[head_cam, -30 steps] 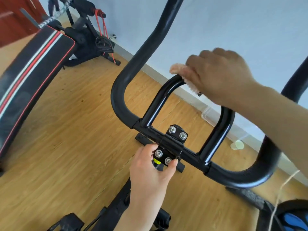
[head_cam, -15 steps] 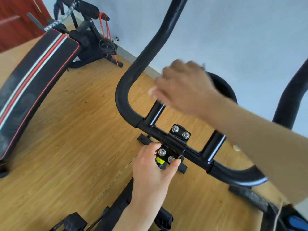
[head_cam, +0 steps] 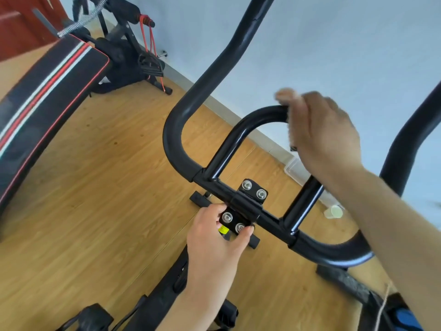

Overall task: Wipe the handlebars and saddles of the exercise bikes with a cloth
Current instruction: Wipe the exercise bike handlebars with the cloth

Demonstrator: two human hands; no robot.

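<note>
While your right hand (head_cam: pixel 324 134) clasps the pale cloth (head_cam: pixel 287 95) over the crown of the inner loop (head_cam: pixel 250 123), fingers curled round both, your left hand (head_cam: pixel 214 240) pinches the stem clamp (head_cam: pixel 248 206) between thumb and fingers, apparently to steady the handlebar (head_cam: pixel 272 217).

Progress, as judged: early. The cloth is working on the loop. Whether the outer horns (head_cam: pixel 191 99) have been wiped cannot be told. No saddle is in view, so saddles likely remain.

Count: two hands, one cloth, one handlebar with one loop and two horns, four bolts (head_cam: pixel 247 185) on the clamp. Beyond lie one padded bench (head_cam: pixel 47 91) and one plastic cup (head_cam: pixel 334 211) on the floor (head_cam: pixel 107 175).
</note>
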